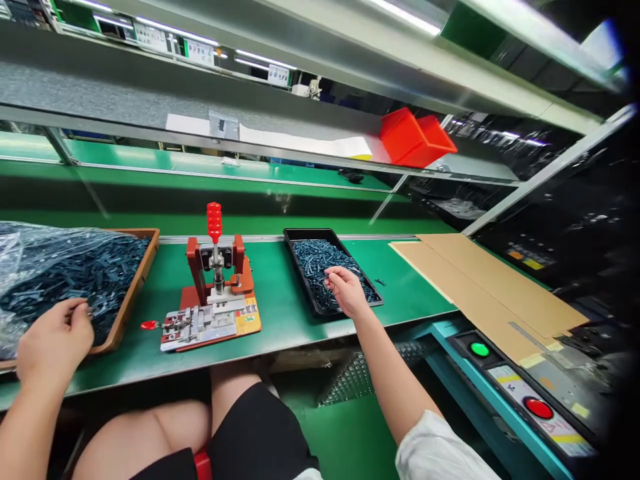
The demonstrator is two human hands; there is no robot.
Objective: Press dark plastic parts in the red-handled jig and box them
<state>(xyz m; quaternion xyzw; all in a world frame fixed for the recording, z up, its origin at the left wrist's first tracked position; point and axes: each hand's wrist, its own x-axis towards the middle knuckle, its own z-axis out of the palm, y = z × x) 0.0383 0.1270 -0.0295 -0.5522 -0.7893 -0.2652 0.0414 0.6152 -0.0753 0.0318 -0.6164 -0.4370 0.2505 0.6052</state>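
My left hand is at the near right edge of a brown tray, its thumb and fingers pinched together; what they hold, if anything, I cannot make out. Small dark blue parts fill that tray, partly under a clear plastic bag. Over a black tray of similar small dark parts, my right hand is closed in a pinch, its fingertips too small to read. Between the hands stands a toggle-clamp fixture with an upright red handle.
A few loose dark parts lie right of the black tray. Cardboard sheets cover the right end of the green bench. At lower right is a teal machine with a green button and a red button. Red bins sit on the shelf above.
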